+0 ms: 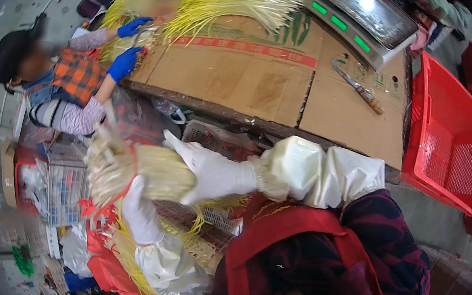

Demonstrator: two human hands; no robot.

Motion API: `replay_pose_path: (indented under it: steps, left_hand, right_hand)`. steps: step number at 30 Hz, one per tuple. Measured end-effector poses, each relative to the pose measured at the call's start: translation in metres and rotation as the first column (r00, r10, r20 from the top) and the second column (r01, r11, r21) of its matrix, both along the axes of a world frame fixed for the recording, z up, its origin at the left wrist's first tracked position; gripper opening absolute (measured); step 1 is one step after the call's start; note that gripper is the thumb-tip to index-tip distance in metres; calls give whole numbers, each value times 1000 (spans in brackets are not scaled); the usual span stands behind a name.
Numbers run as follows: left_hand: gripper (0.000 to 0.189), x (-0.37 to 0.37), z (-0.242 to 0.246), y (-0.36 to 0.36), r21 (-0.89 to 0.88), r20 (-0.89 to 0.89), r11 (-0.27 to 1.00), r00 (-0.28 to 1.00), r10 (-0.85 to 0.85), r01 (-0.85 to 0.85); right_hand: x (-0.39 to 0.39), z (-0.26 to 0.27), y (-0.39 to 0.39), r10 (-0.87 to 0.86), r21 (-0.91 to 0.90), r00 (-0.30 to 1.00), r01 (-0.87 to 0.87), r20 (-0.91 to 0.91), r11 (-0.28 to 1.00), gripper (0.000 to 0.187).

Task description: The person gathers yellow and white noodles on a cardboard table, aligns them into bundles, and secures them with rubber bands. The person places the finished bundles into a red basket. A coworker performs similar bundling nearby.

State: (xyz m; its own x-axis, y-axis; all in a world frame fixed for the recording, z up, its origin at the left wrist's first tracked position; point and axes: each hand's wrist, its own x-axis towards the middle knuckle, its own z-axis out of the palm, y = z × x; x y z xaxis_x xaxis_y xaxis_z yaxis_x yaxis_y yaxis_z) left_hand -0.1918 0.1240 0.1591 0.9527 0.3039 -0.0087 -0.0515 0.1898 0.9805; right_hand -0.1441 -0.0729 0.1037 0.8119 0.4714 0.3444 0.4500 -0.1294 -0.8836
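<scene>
A bundle of pale, blanched chives is held sideways in front of me, white root ends towards the left. It is blurred by motion. A red tie goes round it near those ends. My left hand, in a white glove, holds the bundle from below beside the tie. From the right, my right hand, also white-gloved, grips around the stalks with thumb and fingers spread apart. Beneath my hands, more yellow chives hang over a plastic crate.
Cardboard covers the table. On it are loose yellow chives, a digital scale and a curved knife. A red plastic basket stands at the right. A co-worker in blue gloves works at the left end.
</scene>
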Motion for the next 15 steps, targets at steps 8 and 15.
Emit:
replay_pose_path:
  steps: [8, 15]
  left_hand:
    - [36, -2, 74, 4, 264, -25, 964, 999, 25, -18]
    - [46, 111, 15, -84, -134, -205, 782, 755, -622, 608]
  right_hand:
    - [-19, -48, -280, -565, -448, 572, 820, 595, 358, 34]
    - [-25, -115, -375, -677, -774, 601, 629, 425, 72, 31]
